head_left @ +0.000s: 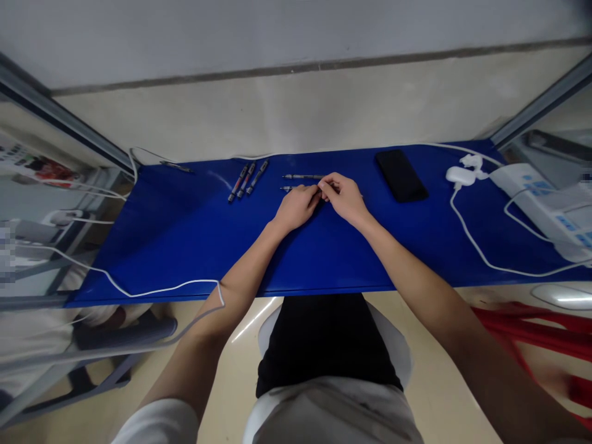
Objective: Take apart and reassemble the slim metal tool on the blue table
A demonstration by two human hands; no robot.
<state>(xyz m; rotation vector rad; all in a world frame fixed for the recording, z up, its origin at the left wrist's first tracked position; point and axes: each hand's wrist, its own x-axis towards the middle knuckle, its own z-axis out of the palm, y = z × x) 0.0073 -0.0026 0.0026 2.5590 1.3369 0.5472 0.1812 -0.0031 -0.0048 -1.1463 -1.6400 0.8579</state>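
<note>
My left hand [297,206] rests near the middle of the blue table, its fingers pressed together. A slim pen [287,188] pokes out behind it, and the hand covers most of that pen. Meeting it fingertip to fingertip, my right hand [343,196] is closed in a pinch. Whatever lies between the fingertips is too small and hidden to name. Just beyond both hands lies another pen [300,177], pointing left to right, its right end close to my right fingers.
Left of the hands lie three pens side by side, one being a dark pen [257,177]. Another pen [177,166] is at the far left edge. A black phone [401,176], a white charger [460,176] and a power strip [543,203] are on the right. A white cable [161,290] crosses the front left.
</note>
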